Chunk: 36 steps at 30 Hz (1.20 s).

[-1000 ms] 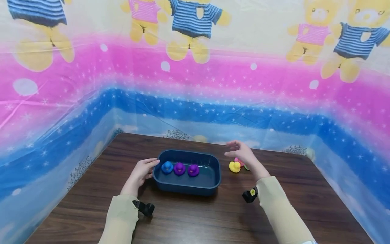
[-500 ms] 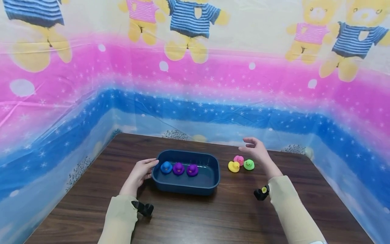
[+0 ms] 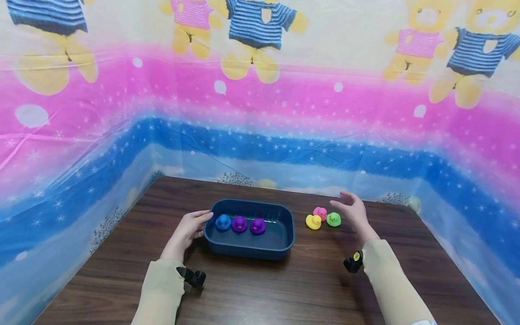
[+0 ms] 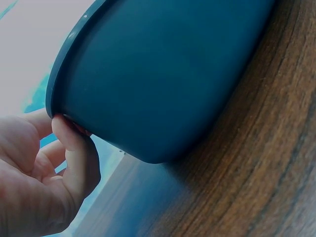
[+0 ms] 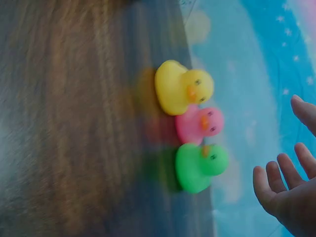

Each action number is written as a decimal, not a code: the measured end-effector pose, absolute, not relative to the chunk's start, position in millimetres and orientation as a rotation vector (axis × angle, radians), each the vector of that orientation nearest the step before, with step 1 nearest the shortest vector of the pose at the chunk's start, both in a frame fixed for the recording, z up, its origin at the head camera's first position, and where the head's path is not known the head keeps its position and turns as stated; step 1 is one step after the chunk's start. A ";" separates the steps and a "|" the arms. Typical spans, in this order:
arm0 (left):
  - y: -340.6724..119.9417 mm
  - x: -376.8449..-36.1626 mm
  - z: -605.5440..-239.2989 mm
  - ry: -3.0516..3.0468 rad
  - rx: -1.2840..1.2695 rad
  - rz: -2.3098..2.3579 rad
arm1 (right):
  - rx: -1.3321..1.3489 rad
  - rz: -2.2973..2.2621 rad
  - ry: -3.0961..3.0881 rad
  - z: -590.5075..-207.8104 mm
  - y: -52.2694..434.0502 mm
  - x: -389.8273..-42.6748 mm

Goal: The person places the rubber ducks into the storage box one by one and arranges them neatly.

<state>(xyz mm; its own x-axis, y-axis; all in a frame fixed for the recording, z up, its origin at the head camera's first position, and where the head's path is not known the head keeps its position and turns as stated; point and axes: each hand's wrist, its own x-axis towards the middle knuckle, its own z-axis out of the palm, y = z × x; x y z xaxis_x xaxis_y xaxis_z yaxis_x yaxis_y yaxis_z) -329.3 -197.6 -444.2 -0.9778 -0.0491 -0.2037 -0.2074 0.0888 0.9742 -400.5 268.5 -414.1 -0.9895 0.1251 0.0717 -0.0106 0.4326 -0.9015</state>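
In the head view, my left hand holds the left end of a dark blue plastic basin by its rim. The left wrist view shows bent fingers against the basin's wall just under the rim. Inside the basin sit a blue rubber duck and two purple rubber ducks in a row. To its right, a yellow rubber duck, a pink rubber duck and a green rubber duck stand close together. Above and right of the green duck hovers my right hand, fingers spread and holding nothing.
Everything stands on a dark brown wooden table. A printed cloth with bears and snowflakes hangs behind the table and along both sides. A small black camera is strapped to each wrist.
My right hand has moved rightward from over the yellow and pink ducks to beside the green one, then lowered a little, uncovering the green duck. The left hand and basin stay in place.
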 end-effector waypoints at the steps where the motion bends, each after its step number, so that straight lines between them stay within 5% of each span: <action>1: -197.6 -329.4 -444.4 2.226 -0.266 2.027 | -0.121 1.604 -2.547 -417.6 270.3 -401.3; 36: -197.1 -330.5 -445.8 2.217 -0.293 2.039 | -0.316 1.644 -2.646 -474.6 280.3 -402.6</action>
<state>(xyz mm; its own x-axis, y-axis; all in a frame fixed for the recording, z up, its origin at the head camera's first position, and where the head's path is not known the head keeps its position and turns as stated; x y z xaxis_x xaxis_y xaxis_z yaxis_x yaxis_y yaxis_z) -330.5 -197.1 -445.8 -0.9747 -0.0637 -0.2140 -0.2186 0.0764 0.9728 -402.6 280.3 -474.6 -0.9795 0.1763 -0.0970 0.1651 0.4282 -0.8884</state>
